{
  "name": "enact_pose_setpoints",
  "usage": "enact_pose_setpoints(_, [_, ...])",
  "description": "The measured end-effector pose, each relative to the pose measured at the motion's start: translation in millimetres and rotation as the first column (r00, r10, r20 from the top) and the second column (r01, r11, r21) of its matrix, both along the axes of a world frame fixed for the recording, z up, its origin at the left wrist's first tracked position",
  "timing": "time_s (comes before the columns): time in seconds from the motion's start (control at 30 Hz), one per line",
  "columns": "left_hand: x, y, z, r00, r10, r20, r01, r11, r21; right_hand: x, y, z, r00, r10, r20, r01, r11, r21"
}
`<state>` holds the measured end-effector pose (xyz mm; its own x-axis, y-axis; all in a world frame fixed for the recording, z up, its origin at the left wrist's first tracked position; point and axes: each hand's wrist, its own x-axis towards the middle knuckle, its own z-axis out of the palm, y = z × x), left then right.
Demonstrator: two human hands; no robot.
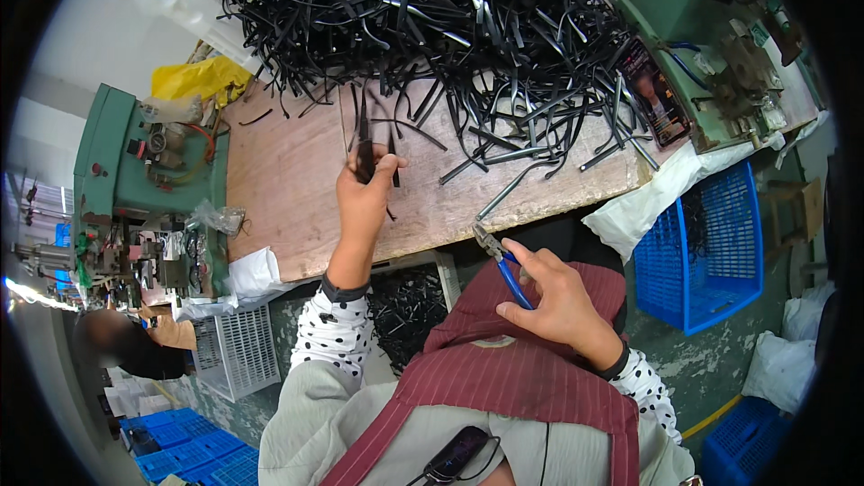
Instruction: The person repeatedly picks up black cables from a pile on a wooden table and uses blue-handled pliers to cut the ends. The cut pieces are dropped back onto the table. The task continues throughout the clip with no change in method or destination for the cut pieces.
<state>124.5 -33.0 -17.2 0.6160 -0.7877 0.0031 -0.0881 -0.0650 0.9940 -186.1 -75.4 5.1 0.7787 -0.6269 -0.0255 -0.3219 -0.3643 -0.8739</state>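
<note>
My left hand (364,198) is closed around a few black strips (364,139) over the wooden tabletop, their ends pointing away from me. In my right hand (562,297) is a pair of blue-handled pliers (511,281), held in front of the table's near edge. The metal jaws meet the near end of a long dark strip (508,187) that runs up to the table; whether they grip it I cannot tell. A large heap of black strips (432,18) covers the far part of the table (279,162), with loose ones spilling toward me.
Green machines stand at the left (112,157) and right (652,63) of the table. A blue crate (661,261) sits on the floor at the right, a white crate (252,351) at the left. Below the table are more black strips (409,310). A person (135,342) is at far left.
</note>
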Motion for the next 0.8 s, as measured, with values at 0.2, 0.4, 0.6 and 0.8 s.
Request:
enact_pose_setpoints(0.2, [-27.0,8.3,-43.7,0.897,0.128,0.423,-0.070,0.986,-0.150,5.7,4.2,-2.6,0.998,-0.009,0.062,0.018,0.990,-0.140])
enact_pose_setpoints(0.4, [-62.0,8.1,13.1,0.646,-0.312,-0.696,0.073,0.934,-0.351,9.6,6.6,8.2,0.999,-0.008,0.051,0.027,0.921,-0.388])
enact_pose_setpoints(0.6, [-70.1,7.8,13.5,0.330,-0.550,-0.767,0.213,0.835,-0.507,13.4,8.4,11.6,0.999,0.005,0.035,0.013,0.872,-0.489])
enact_pose_setpoints(0.8, [-74.9,6.3,13.3,0.307,-0.586,-0.750,0.264,0.809,-0.525,12.0,8.0,12.9,1.000,0.002,0.007,0.002,0.861,-0.508])
